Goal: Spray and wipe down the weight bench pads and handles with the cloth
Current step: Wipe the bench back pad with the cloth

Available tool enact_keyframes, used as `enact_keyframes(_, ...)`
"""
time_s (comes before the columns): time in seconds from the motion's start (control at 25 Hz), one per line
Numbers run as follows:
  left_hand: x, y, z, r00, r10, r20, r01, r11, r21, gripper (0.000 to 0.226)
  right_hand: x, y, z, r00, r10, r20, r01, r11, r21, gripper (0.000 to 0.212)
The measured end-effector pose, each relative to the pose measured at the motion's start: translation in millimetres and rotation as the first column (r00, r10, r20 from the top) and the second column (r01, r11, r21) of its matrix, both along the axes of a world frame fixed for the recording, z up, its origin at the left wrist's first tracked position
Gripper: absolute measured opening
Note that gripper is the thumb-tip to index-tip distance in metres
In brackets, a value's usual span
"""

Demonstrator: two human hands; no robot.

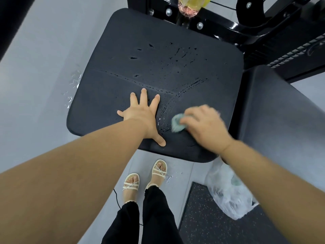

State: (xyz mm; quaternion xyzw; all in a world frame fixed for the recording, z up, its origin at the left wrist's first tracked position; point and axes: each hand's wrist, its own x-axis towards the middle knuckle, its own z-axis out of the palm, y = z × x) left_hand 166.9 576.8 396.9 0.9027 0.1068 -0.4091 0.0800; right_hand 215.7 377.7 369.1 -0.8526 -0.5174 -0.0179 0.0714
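Vinyl pad (pixel 133 55): black, beaded wet; far half looks unwiped.
Left hand (pixel 141 117): your fingers splayed flat, holding nothing, likely bracing your lean.
Right hand (pixel 206 126): you clutch the teal cloth (pixel 177 123), bunched against the pad's near edge.

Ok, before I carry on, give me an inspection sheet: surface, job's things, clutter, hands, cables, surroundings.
Surface: black seat pad, wet, with droplets and streaks over its middle and far half.
Job's things: cloth, blue-green, bunched on the pad's near right part; bottle of yellowish liquid beyond the far edge, cut off at the top.
Clutter: white plastic bag on the floor by the pad's near right corner.
Hands: left hand flat on the pad, fingers spread; right hand grips the cloth, blurred.
Cables: thin black cable on the floor beside the feet.
Surroundings: grey floor with splashes left of the pad; speckled mat; second pad to the right; black machine frame behind.
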Motion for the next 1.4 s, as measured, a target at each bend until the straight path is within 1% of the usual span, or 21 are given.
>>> enact_keyframes(0.08, 1.9, 0.2, 1.2, 1.000, 0.004, -0.011, -0.004, 1.000, -0.001, 0.146, 51.3, -9.3, 5.1, 0.961, -0.255, 0.105, 0.256, 0.967, 0.010, 0.016)
enact_keyframes(0.16, 2.9, 0.0, 1.1, 1.000, 0.002, -0.019, -0.002, 1.000, 0.005, 0.147, 87.4, 5.5, 6.5, 0.741, -0.672, 0.019, 0.670, 0.740, 0.048, 0.024)
enact_keyframes(0.24, 3.2, 0.1, -0.2, 1.000, 0.003, -0.016, -0.003, 1.000, 0.009, 0.146, 82.2, 40.1, 2.2, 0.547, -0.837, -0.016, 0.837, 0.547, -0.017, 0.027)
enact_keyframes(0.32, 3.0, 1.3, 0.7, 1.000, -0.003, -0.014, 0.003, 1.000, 0.009, 0.146, 49.1, 66.9, -2.0, 0.685, -0.728, 0.002, 0.728, 0.685, -0.015, 0.023)
enact_keyframes(0.4, 1.1, 0.3, 3.6, 1.000, 0.002, -0.031, -0.002, 1.000, 0.008, 0.145, 11.4, 56.0, -10.1, 0.931, -0.365, -0.024, 0.365, 0.930, 0.036, 0.016)
enact_keyframes(0.44, 1.5, -0.3, 4.7, 0.999, -0.002, -0.040, 0.002, 1.000, 0.015, 0.143, 2.1, 38.3, -12.5, 0.990, -0.127, -0.058, 0.130, 0.991, 0.040, 0.012)
enact_keyframes(0.52, 13.2, -0.9, 11.5, 0.999, 0.009, -0.043, -0.007, 1.000, 0.026, 0.130, 28.7, 7.1, -3.8, 0.977, 0.183, -0.113, -0.177, 0.983, 0.057, 0.010)
enact_keyframes(0.56, 23.4, -0.4, 16.6, 0.998, 0.053, -0.026, -0.052, 0.998, 0.018, 0.119, 51.2, -3.7, -0.9, 0.974, 0.218, -0.063, -0.216, 0.976, 0.041, 0.009)
enact_keyframes(0.6, 36.0, 0.7, 20.9, 0.993, 0.116, 0.005, -0.116, 0.993, 0.009, 0.109, 76.5, -10.2, 0.5, 0.989, 0.149, 0.017, -0.149, 0.988, 0.035, 0.010)
enact_keyframes(0.68, 60.4, 6.1, 22.7, 0.970, 0.230, 0.078, -0.231, 0.973, -0.003, 0.106, 122.8, -10.1, 5.0, 0.965, -0.260, 0.037, 0.257, 0.963, 0.075, 0.018)
enact_keyframes(0.76, 76.2, 8.8, 16.2, 0.947, 0.312, 0.077, -0.310, 0.950, -0.034, 0.118, 142.3, 8.8, 6.3, 0.701, -0.708, -0.083, 0.713, 0.696, 0.083, 0.026)
enact_keyframes(0.8, 80.0, 9.4, 11.7, 0.939, 0.338, 0.056, -0.336, 0.941, -0.044, 0.123, 135.9, 22.8, 6.9, 0.590, -0.801, -0.099, 0.807, 0.588, 0.057, 0.027)
enact_keyframes(0.84, 81.9, 9.8, 7.5, 0.936, 0.349, 0.041, -0.347, 0.937, -0.039, 0.126, 122.2, 35.7, 4.6, 0.592, -0.802, -0.075, 0.806, 0.591, 0.038, 0.026)
enact_keyframes(0.88, 83.3, 9.4, 4.7, 0.937, 0.347, 0.037, -0.347, 0.938, -0.025, 0.127, 102.3, 43.6, 1.6, 0.679, -0.732, -0.054, 0.734, 0.676, 0.065, 0.023)
enact_keyframes(1.0, 86.3, 8.9, 5.8, 0.944, 0.327, 0.043, -0.328, 0.945, 0.002, 0.124, 47.2, 18.3, -9.6, 0.984, -0.172, -0.050, 0.177, 0.979, 0.099, 0.016)
enact_keyframes(1.08, 88.8, 9.2, 6.3, 0.948, 0.316, 0.024, -0.316, 0.949, 0.011, 0.123, 71.7, -7.8, -0.9, 0.997, 0.059, -0.047, -0.056, 0.996, 0.063, 0.015)
enact_keyframes(1.12, 89.5, 8.7, 6.1, 0.948, 0.317, 0.015, -0.317, 0.948, 0.010, 0.124, 94.8, -16.1, 1.3, 0.999, 0.040, 0.023, -0.041, 0.998, 0.038, 0.014)
enact_keyframes(1.2, 90.2, 8.2, 5.4, 0.947, 0.322, 0.011, -0.322, 0.947, 0.000, 0.124, 144.8, -19.5, 4.1, 0.964, -0.230, 0.134, 0.224, 0.973, 0.054, 0.019)
enact_keyframes(1.32, 90.2, 7.6, 5.5, 0.941, 0.339, 0.010, -0.339, 0.941, -0.002, 0.122, 177.5, 11.9, 1.8, 0.645, -0.764, -0.014, 0.763, 0.644, 0.059, 0.031)
enact_keyframes(1.36, 90.3, 7.9, 5.6, 0.941, 0.339, 0.012, -0.339, 0.941, 0.003, 0.122, 166.3, 30.6, 1.0, 0.576, -0.817, -0.024, 0.817, 0.576, 0.012, 0.032)
enact_keyframes(1.4, 90.7, 7.7, 5.6, 0.941, 0.338, 0.014, -0.338, 0.941, 0.007, 0.122, 147.5, 49.1, 0.3, 0.600, -0.799, -0.019, 0.799, 0.601, -0.029, 0.032)
